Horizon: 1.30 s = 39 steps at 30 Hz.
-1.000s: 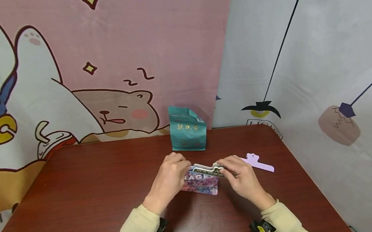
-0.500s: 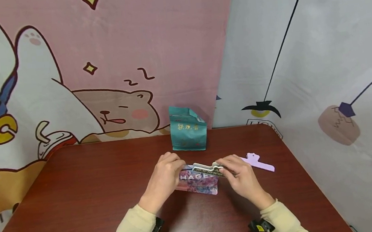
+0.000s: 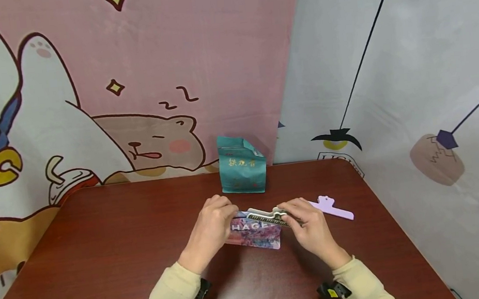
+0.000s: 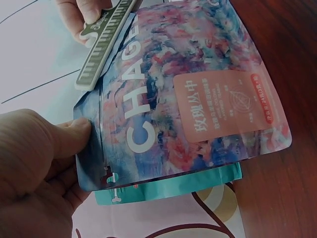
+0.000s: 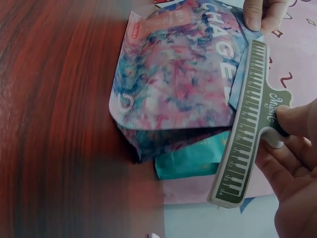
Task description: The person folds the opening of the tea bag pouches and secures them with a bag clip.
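Observation:
A pink-and-blue patterned pouch (image 3: 255, 235) stands on the dark red table (image 3: 102, 261) between my hands. My left hand (image 3: 229, 215) pinches the pouch's top left corner, thumb (image 4: 69, 136) on its front face (image 4: 198, 99). My right hand (image 3: 287, 212) grips the handle of an olive-green sealing clip (image 3: 266, 218) printed with piano keys. The clip (image 5: 247, 124) lies along the pouch's top edge (image 5: 173, 84), its jaws over the folded top on the right side. In the left wrist view the clip (image 4: 104, 47) slants away from the pouch's left corner.
A teal tea bag (image 3: 242, 171) stands behind the pouch near the table's back edge. A flat purple clip (image 3: 333, 209) lies on the table just right of my right hand. Cartoon-printed cloth hangs behind and to the right.
My left hand has slid a little to the left along the pouch's top, uncovering more of the white lettering. The right hand and clip have hardly moved.

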Tool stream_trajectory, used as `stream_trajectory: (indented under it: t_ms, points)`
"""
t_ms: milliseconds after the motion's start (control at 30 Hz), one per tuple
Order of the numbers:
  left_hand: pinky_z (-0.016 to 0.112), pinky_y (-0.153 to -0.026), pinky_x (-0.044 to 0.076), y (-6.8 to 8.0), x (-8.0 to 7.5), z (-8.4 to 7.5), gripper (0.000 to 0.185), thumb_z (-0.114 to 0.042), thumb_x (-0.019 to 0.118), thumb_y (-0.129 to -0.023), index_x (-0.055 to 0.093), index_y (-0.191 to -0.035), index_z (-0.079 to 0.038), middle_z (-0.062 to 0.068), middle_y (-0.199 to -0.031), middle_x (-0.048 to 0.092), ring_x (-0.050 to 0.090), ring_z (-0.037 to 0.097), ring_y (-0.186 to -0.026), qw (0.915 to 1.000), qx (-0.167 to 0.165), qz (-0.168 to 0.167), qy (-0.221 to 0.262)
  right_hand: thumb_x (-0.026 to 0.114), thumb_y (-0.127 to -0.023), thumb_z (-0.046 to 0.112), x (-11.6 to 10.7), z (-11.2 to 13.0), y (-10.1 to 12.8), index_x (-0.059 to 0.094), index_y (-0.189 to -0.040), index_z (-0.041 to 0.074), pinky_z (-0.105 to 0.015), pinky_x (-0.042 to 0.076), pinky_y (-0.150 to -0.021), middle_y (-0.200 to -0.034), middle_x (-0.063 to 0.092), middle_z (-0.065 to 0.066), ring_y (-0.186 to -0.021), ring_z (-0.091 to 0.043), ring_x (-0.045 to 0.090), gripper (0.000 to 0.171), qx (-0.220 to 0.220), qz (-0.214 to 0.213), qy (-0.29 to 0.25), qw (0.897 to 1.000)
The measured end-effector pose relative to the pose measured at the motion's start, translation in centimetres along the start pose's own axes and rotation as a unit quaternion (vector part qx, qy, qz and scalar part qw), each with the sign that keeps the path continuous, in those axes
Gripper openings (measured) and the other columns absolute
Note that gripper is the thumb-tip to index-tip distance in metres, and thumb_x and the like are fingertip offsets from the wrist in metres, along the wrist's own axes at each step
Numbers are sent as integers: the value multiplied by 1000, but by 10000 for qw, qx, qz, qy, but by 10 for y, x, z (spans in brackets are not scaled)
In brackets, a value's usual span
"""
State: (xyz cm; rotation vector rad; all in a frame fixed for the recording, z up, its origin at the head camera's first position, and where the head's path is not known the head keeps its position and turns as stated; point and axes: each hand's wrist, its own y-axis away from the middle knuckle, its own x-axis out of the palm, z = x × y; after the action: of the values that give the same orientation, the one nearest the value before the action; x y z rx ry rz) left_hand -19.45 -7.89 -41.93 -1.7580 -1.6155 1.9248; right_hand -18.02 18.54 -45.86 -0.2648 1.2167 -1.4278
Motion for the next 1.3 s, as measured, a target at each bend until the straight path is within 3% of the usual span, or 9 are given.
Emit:
stream_trajectory:
  t_ms: [467, 700, 967, 1300]
  points:
    - [30, -70, 48, 0, 0, -3, 15, 8, 80, -85, 78, -83, -7, -2, -77, 63, 55, 14, -77, 9997, -175, 190, -32, 79, -81, -11, 8, 8, -8, 77, -109, 3, -24, 50, -79, -100, 74, -8, -89, -22, 66, 31, 19, -45, -77, 10000]
    - [31, -72, 49, 0, -1, -2, 14, 6, 81, -84, 78, -83, -7, -3, -78, 64, 56, 15, -77, 9999, -76, 105, 37, 79, -80, -12, 9, 8, -8, 77, -108, 3, -26, 49, -77, -99, 74, -7, -89, -22, 66, 32, -27, -53, -28, 10000]
    - [32, -74, 49, 2, -6, 1, 11, 3, 84, -83, 79, -85, -7, -2, -79, 65, 57, 15, -78, 9997, -228, 90, 54, 79, -79, -13, 10, 7, -7, 77, -107, 3, -28, 49, -75, -97, 74, -7, -87, -22, 66, 32, -91, -78, 48, 9999]
    - [32, -73, 48, 2, -4, 0, 12, 4, 83, -83, 78, -83, -6, -2, -78, 64, 57, 16, -77, 9998, -182, 62, 42, 79, -79, -12, 12, 8, -7, 77, -106, 3, -28, 49, -74, -97, 74, -7, -87, -22, 66, 32, -50, -163, 55, 9998]
